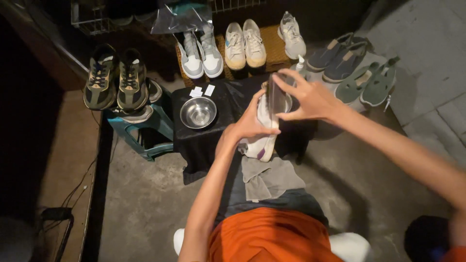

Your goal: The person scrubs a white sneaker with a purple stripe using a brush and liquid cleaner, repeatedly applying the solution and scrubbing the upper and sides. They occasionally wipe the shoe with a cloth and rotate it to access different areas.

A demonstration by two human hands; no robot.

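**Brush on a white shoe over the black-draped stand**

Rough concrete floor (145, 204) surrounds a small stand covered in black cloth (228, 104), with pairs of shoes ranged behind it on a woven mat and a teal stool.

The step in hand looks like scrubbing. The left hand (250, 123) has its fingers curled closed around a white sneaker (262, 140), propping it up over the front edge of the cloth with its sole end pointing toward the person. The right hand (310, 99) holds a dark brush (276, 94), thumb below and fingers spread over the top, pressed against the upper end of the shoe.

The next move, as I judge it, calls for a firm left grip so the shoe does not twist under the strokes, and probably a dip in the steel bowl (198, 112) just to the left.

That sneaker is white with a pale sole and a small purplish patch near its lower end; blur hides finer detail. A grey rag (269, 177) lies on the person's lap just below it.
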